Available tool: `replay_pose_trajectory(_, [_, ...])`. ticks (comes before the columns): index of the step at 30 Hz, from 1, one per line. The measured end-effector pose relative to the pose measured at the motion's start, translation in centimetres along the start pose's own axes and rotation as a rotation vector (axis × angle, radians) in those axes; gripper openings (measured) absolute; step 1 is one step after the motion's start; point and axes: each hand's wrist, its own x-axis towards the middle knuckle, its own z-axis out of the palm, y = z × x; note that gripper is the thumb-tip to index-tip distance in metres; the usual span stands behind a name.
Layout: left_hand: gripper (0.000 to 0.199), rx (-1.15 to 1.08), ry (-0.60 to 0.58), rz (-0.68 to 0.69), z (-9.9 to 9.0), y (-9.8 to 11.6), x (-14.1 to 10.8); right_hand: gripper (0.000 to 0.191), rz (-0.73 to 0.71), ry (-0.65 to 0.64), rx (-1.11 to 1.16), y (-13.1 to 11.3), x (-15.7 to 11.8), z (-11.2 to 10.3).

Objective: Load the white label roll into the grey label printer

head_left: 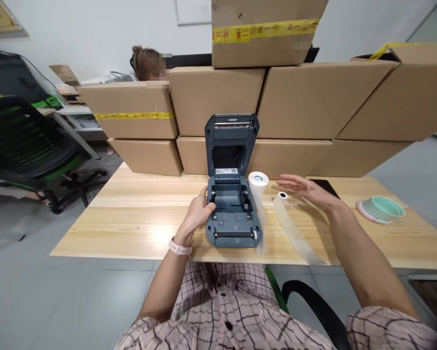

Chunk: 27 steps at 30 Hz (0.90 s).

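Observation:
A dark grey label printer (233, 209) stands on the wooden table with its lid (230, 138) raised, so its hollow inside shows. My left hand (199, 209) grips the printer's left side, thumb over the rim. To the right of the printer stands a white label roll (258, 179), its loose strip trailing toward the table's front edge. Farther right lies a small roll (282, 195) with a dark core and a long pale strip (295, 232) unrolled from it. My right hand (306, 189), fingers stretched out, is just beyond this small roll and holds nothing.
Stacked cardboard boxes (218, 97) wall off the table's far side. On the right sit a green tape roll (384, 208) and a flat black object (324, 187). A person (145, 63) is partly visible behind the boxes. An office chair (28, 146) stands at left.

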Motion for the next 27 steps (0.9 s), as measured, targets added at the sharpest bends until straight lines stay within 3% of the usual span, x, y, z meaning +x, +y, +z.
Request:
replay_pose_trajectory(5, [0.077, -0.015, 0.001, -0.008, 0.1, 0.0, -0.1, 0.066, 0.09, -0.102, 0.037, 0.8, -2.5, 3.5])
replay_pose_trajectory(7, [0.078, -0.024, 0.01, -0.022, 0.2, -0.1, -0.1, 0.063, 0.041, -0.105, 0.093, -0.6, -3.4, 4.8])
replay_pose_trajectory(10, [0.076, -0.036, 0.012, -0.025, 0.3, -0.3, -0.1, 0.056, -0.139, -0.154, 0.107, -4.5, -4.5, 6.6])
replay_pose_trajectory(13, [0.075, -0.047, 0.019, -0.01, 0.4, -0.4, 0.0, 0.05, -0.307, -0.317, -0.22, -9.0, -4.0, 9.6])
replay_pose_trajectory(16, [0.075, -0.045, 0.032, -0.004, 0.4, -0.4, -0.1, 0.044, -0.461, -0.251, -0.661, -11.2, -1.3, 13.7])
replay_pose_trajectory(19, [0.076, -0.038, 0.031, -0.006, 0.4, -0.3, -0.2, 0.044, -0.495, -0.252, -0.879, -10.9, 1.6, 16.7])
replay_pose_trajectory(22, [0.076, -0.036, 0.025, -0.005, 0.4, -0.2, -0.2, 0.047, -0.444, -0.288, -0.931, -9.7, 2.9, 17.6])
replay_pose_trajectory(27, [0.073, -0.071, 0.045, 0.003, 0.5, -0.5, -0.2, 0.054, -0.555, -0.108, -0.91, -8.7, 0.9, 17.8])
